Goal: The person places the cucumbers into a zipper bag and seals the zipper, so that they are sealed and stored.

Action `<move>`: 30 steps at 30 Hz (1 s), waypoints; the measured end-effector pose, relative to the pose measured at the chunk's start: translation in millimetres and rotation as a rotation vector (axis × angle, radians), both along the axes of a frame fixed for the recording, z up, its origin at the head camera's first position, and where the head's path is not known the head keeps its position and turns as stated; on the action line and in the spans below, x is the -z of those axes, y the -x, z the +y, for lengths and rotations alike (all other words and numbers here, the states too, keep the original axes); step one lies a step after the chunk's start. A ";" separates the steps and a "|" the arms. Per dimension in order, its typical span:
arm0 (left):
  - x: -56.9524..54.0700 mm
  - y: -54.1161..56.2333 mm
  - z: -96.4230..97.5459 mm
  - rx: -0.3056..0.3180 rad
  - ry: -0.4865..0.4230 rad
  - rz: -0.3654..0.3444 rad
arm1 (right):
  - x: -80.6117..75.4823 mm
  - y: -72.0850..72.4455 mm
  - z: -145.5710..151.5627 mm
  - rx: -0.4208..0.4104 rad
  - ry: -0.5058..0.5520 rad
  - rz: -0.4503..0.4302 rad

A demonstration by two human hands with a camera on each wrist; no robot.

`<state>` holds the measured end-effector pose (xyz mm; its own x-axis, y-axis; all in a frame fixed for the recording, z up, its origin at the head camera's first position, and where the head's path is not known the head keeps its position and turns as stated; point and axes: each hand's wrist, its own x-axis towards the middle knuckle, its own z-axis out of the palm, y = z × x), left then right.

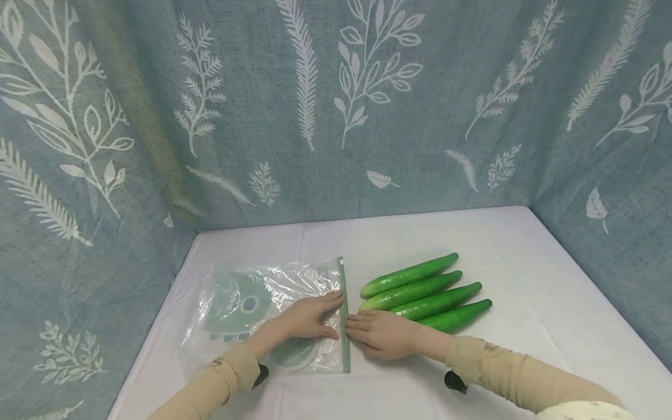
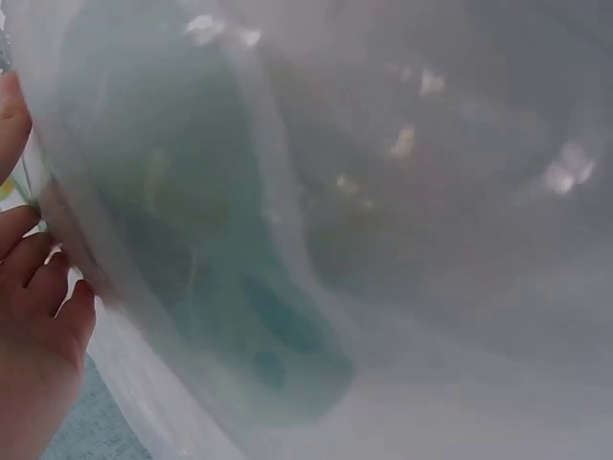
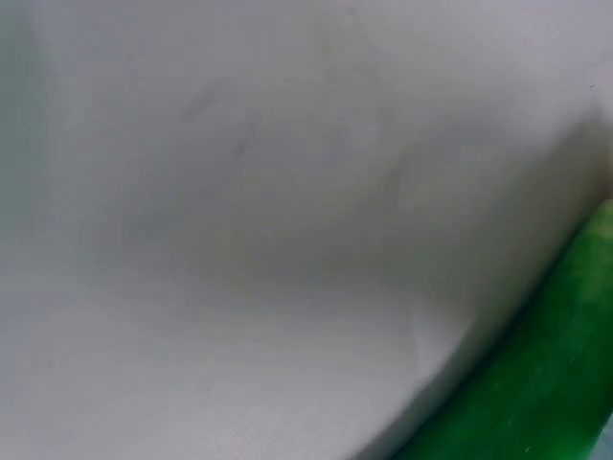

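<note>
A clear zip bag (image 1: 299,280) printed with a pale green cartoon figure lies flat on the left part of the table, its green closure strip (image 1: 346,356) facing right. My left hand (image 1: 307,318) rests on the bag, thumb spread apart and fingertips at the strip. From the other side my right hand (image 1: 385,334) reaches in, its fingers straight and their tips right at the strip's right edge. Several green cucumbers (image 1: 454,318) lie side by side just beyond the right hand, which partly covers the nearer ones. The right wrist view catches one cucumber (image 3: 536,383) close up.
A white cloth covers the table (image 1: 525,361). Blue-green curtains (image 1: 325,175) with white leaf prints stand along its back and both sides. Dark wrist devices (image 1: 455,382) sit at the cuffs of the beige sleeves (image 1: 530,373).
</note>
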<state>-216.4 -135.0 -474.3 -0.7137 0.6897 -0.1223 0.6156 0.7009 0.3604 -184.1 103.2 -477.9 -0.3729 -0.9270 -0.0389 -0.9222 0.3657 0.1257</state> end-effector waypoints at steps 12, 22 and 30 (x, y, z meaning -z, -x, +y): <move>4.1 3.1 3.2 -0.018 -0.057 0.046 | -6.9 0.7 -13.6 0.048 -0.048 -0.092; 1.8 6.5 -2.0 -0.008 -0.156 0.066 | -12.8 -2.1 -18.8 0.100 -0.088 -0.123; -0.3 11.7 -6.9 -0.024 -0.230 -0.029 | -9.7 -2.5 -16.4 0.106 -0.083 -0.114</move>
